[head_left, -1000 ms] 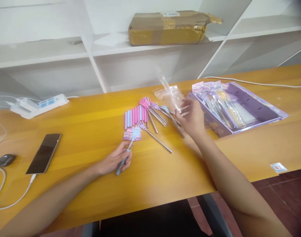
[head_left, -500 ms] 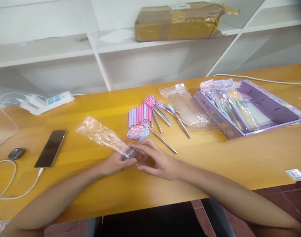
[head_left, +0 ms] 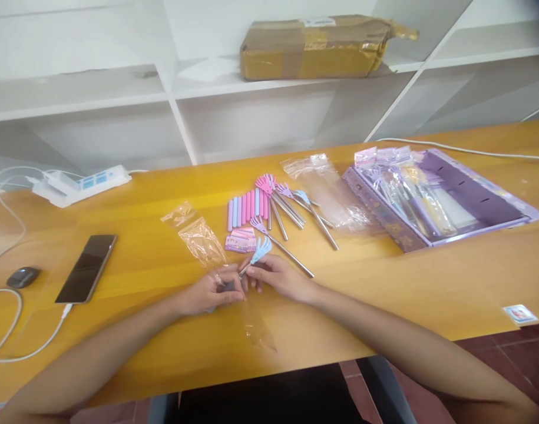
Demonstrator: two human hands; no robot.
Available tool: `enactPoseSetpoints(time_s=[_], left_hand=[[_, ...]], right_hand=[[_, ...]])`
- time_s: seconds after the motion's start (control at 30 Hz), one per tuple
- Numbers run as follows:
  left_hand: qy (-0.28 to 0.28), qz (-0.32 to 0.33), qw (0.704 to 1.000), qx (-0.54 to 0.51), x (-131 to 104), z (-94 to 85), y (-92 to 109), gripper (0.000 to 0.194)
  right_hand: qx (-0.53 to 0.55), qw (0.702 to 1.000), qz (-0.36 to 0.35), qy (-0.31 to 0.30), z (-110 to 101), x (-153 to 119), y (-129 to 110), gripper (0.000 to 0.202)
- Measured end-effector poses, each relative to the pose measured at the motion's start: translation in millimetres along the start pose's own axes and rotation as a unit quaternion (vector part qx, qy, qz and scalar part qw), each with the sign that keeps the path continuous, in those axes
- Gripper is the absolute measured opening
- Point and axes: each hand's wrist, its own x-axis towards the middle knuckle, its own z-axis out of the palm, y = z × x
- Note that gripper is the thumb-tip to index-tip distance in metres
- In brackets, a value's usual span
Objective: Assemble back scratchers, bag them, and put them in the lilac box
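Observation:
A clear plastic bag (head_left: 201, 238) is pinched in my left hand (head_left: 216, 290), its upper part slanting up to the left and another clear piece hanging below. Between my two hands is a blue hand-shaped scratcher (head_left: 261, 249) on a metal rod; my right hand (head_left: 278, 277) grips it just below the blue head. Part of the rod is hidden by my fingers. Beyond my hands lie printed cards (head_left: 240, 241), a row of pink, blue and purple tubes (head_left: 247, 208), and several scratchers with pink, purple and blue heads (head_left: 265, 184).
Clear bags (head_left: 326, 191) lie beside a purple box (head_left: 472, 194) holding packaged items at the right. On the left are a phone (head_left: 86, 269), a mouse (head_left: 23, 277), cables and a power strip (head_left: 81, 184). A taped carton (head_left: 316, 47) sits on the shelf.
The blue scratcher's head now stands up clearly between my hands. My right hand's fingers have closed around its rod. The plastic bag has swung more upright, and a clear piece shows below my hands.

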Motion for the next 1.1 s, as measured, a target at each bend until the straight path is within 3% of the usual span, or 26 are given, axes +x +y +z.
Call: enactPoseSetpoints(time_s=[0.07,0.13,0.23,0.33,0.4,0.47,0.53,0.67,0.77,1.1], left_hand=[[0.006,-0.001,0.999,-0.046,0,-1.2,-1,0.033],[0.037,-0.005,0.995,-0.093,0,-3.3,-4,0.033],[0.187,0.002,0.968,-0.169,2,-6.8,-10,0.035],[0.366,0.033,0.899,-0.240,7,-10.0,-12,0.033],[0.416,0.047,0.869,-0.265,10,-11.9,-10,0.033],[0.430,0.051,0.857,-0.279,11,-13.4,-9,0.033],[0.436,0.054,0.852,-0.286,11,-14.4,-8,0.033],[0.436,0.055,0.850,-0.290,10,-16.0,-10,0.030],[0.427,0.050,0.857,-0.283,9,-16.6,-10,0.031],[0.399,0.036,0.884,-0.242,10,-14.2,-10,0.037]], right_hand=[[-0.017,0.999,-0.025,0.040,-2,1,-3,0.045],[-0.005,0.989,-0.073,0.126,-7,0,-8,0.043],[0.054,0.959,-0.143,0.238,-19,-8,-21,0.042],[-0.067,0.957,-0.160,0.232,-30,-21,-38,0.039],[-0.255,0.936,-0.169,0.173,-32,-28,-45,0.039],[-0.419,0.880,-0.186,0.122,-32,-32,-47,0.038],[-0.518,0.826,-0.193,0.108,-29,-32,-42,0.036],[-0.610,0.766,-0.169,0.115,-27,-27,-27,0.033],[-0.624,0.756,-0.158,0.119,-29,-25,-21,0.034],[-0.600,0.776,-0.163,0.103,-26,-22,-17,0.033]])
